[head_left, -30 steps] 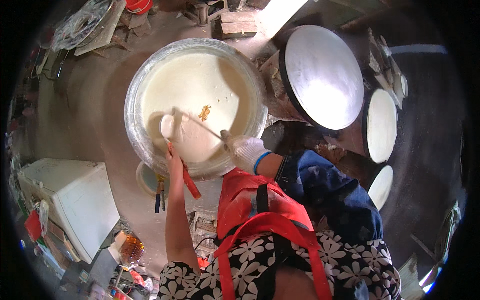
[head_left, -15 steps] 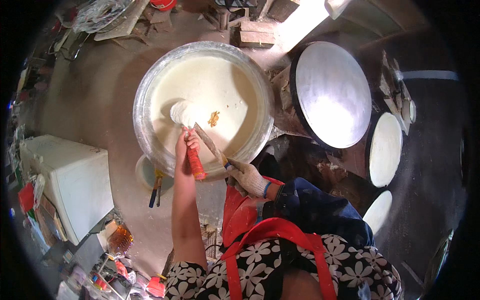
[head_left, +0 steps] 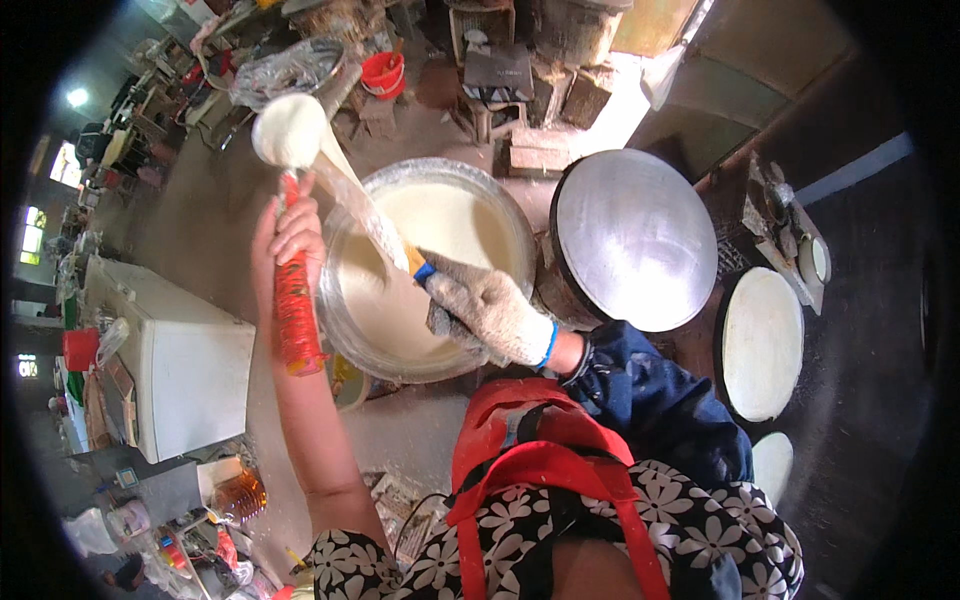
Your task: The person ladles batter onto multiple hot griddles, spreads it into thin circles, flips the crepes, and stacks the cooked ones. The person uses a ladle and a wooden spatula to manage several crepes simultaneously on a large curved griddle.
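Note:
My left hand (head_left: 290, 240), bare, is wrapped round the red-bound handle of a ladle (head_left: 290, 130). Pale batter fills and coats the ladle's bowl, held up beyond the far left rim of a big round metal pot (head_left: 526, 225). In a whitish work glove, my right hand (head_left: 490, 312) grips a long flat scraper (head_left: 365, 212) by its blue and yellow handle. Batter smears the scraper's blade, which slants over the pot to the right side of the ladle's bowl; whether they touch I cannot tell. More cream-coloured batter (head_left: 440, 225) lies in the pot.
Right of the pot is a round, shiny metal griddle (head_left: 635, 240). Two more round surfaces, a pale-covered one (head_left: 763, 345) and a smaller one (head_left: 773, 465), follow it nearer me. A white chest-like box (head_left: 195, 370) stands left; a red bucket (head_left: 383, 74) sits at the back.
The ladle has risen out of the pot, up and to the left, full of batter. My right hand has lifted the scraper along with it. The view has tilted farther out.

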The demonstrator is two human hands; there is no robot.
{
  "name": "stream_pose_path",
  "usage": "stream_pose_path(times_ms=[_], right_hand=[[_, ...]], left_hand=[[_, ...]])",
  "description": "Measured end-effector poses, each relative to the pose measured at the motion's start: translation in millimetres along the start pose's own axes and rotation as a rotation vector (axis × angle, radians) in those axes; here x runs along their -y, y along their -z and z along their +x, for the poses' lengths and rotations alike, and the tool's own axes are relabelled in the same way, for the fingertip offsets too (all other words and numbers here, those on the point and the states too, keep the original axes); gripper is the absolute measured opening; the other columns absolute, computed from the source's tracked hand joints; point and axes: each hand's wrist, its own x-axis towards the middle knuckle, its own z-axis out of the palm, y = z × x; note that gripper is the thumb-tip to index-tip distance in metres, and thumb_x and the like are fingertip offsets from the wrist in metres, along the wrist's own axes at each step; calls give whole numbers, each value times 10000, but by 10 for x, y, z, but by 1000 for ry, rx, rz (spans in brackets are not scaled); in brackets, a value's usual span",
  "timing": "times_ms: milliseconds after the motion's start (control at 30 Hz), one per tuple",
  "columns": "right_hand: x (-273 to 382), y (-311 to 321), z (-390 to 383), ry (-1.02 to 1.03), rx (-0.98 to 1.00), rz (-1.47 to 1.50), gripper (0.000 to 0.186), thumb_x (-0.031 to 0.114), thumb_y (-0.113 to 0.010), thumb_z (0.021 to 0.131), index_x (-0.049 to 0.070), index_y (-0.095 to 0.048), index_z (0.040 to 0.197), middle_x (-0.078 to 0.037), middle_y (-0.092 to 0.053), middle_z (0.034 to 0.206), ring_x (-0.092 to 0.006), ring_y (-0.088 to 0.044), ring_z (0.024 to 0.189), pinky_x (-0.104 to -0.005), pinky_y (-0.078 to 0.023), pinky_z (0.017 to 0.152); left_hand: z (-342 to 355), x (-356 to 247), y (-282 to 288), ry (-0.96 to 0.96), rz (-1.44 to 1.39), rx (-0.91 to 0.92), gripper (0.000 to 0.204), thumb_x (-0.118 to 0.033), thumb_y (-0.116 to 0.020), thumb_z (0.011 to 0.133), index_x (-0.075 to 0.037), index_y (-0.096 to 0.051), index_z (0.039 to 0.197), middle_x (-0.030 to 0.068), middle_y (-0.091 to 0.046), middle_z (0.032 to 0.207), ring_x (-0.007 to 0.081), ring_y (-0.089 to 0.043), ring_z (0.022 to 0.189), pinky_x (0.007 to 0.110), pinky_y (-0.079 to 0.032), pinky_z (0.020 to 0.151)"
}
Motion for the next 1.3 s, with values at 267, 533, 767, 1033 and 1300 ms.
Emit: stream_pose_path(times_ms=[267,533,767,1033,1300], right_hand=[[1184,256,75,522,-182,-483,548,245,-557,1128,82,-423,1634,-64,-696,965,-114,-661,824,-284,-559,786],[413,771,-148,347,-421,-1148,579,272,-562,1084,221,-387,1634,-238,-692,992,-466,-699,848,-529,-573,733],[289,1173,-699,15,-543,-1403,606,250,-565,1043,377,-390,1610,-215,-664,923,-448,-717,751,-530,-575,628],[-375,1865,-2128,-214,-682,-1766,717,143,-584,985,467,-388,1594,-136,-623,840,-329,-718,708,-440,-563,539],[-837,1670,-3927,-681,-657,-1512,710,247,-626,1006,443,-341,1626,-213,-691,1104,-379,-765,930,-451,-619,668]], left_hand=[[54,-58,-1594,-404,1233,9,535,-337,-550,1121,52,-467,1479,-50,-402,730,7,-338,510,184,-316,408],[271,13,-348,289,525,-159,464,-273,-485,1146,70,-456,1458,-7,-462,776,21,-420,504,184,-392,393],[448,452,-85,502,321,-111,532,-240,-424,1156,138,-352,1523,45,-468,830,59,-442,507,209,-433,391],[782,1398,207,833,-272,-303,592,-161,-393,1141,141,-174,1601,111,-467,877,130,-543,533,265,-490,406],[1110,2531,472,973,-374,-508,597,-137,-410,1127,123,-175,1610,100,-463,872,139,-538,523,277,-498,414]])
